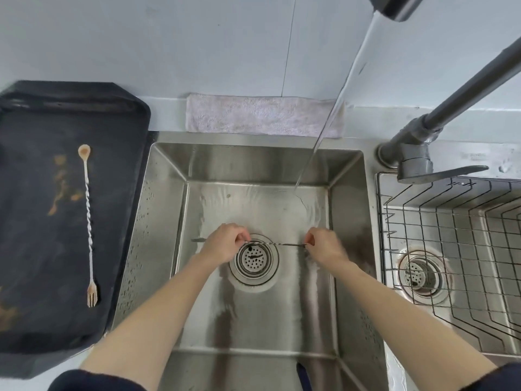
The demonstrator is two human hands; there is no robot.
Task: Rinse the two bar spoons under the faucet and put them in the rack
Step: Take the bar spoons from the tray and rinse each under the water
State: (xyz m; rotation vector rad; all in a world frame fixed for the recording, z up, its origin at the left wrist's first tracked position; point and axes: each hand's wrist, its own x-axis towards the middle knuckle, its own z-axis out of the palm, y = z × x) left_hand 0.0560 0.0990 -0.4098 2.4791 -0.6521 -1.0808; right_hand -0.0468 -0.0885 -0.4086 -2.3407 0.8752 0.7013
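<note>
Both hands are in the sink (169,176) basin. The left hand (225,242) and right hand (324,245) each pinch one end of the held bar spoon (277,244), horizontal above the drain (253,258). The water stream (318,142) lands at 1 o'clock of the hands, clear of the spoon. Judged step: rinsing spoon one. Next move requires raising it into the stream. The second bar spoon (88,221) lies on the black tray (124,136) at 9 o'clock. The wire rack (451,235) sits at 3 o'clock. No legible writing.

Bright, even light; glare on sink (166,176); wide-angle warp at edges; slightly soft.
</note>
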